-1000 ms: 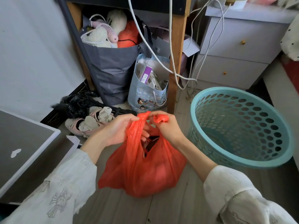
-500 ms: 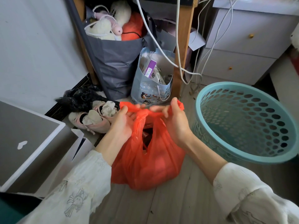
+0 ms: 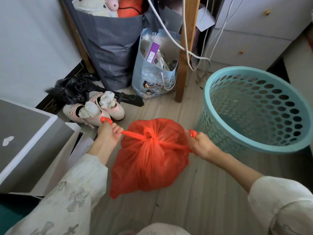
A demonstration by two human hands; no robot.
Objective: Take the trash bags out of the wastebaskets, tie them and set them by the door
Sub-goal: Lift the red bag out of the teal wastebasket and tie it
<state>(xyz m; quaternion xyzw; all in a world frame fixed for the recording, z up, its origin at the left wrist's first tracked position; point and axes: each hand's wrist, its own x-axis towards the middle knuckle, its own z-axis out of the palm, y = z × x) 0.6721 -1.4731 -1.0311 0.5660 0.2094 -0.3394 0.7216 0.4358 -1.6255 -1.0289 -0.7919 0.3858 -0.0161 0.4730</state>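
On the wood floor right in front of me sits one red trash bag (image 3: 150, 160), knot cinched at its top. My left hand (image 3: 108, 134) is fisted round one handle end, my right hand (image 3: 199, 145) round the other, pulled apart sideways. One teal wastebasket (image 3: 257, 109) just right of the bag, tilted, nothing visible inside. Around it: two pink shoes (image 3: 96, 111) with socks stuffed in, one crumpled black bag (image 3: 72, 89), one grey tote (image 3: 113, 48), one blue gift bag (image 3: 155, 78), and a table leg (image 3: 184, 53) with white cables.
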